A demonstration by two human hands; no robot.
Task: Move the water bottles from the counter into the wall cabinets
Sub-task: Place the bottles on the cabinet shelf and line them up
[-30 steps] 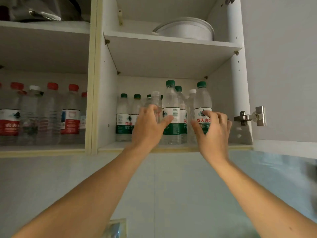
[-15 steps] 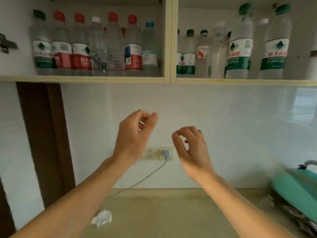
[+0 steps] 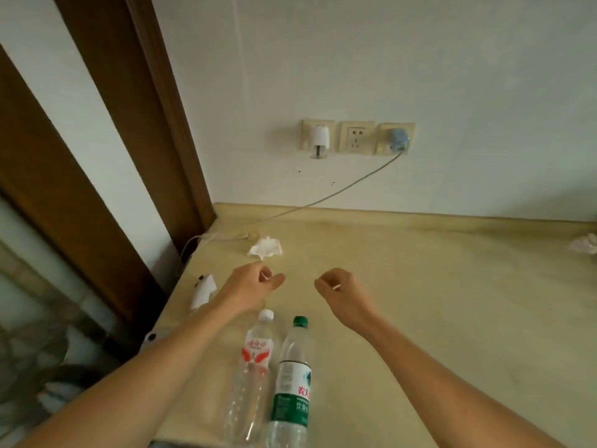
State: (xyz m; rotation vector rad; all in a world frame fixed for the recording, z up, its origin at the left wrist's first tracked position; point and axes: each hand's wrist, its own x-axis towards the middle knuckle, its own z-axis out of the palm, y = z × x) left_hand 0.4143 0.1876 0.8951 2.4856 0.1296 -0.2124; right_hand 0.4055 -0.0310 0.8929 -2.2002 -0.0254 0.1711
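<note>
Two clear water bottles stand side by side near the front edge of the beige counter. The white-capped bottle with a red and white label is on the left. The green-capped bottle with a green label is on the right. My left hand hovers just beyond the white-capped bottle, fingers loosely curled, holding nothing. My right hand hovers to the right, beyond the green-capped bottle, also loosely curled and empty. The wall cabinets are out of view.
A crumpled tissue lies behind my hands, another tissue at the far right. A white scrap lies at the counter's left edge. Wall sockets hold a plug with a cable trailing left. A brown door frame stands at left.
Both hands let go of bottles in the cabinet and came down over the counter. The view dropped from the cabinet shelves to the counter, where two bottles now show.
</note>
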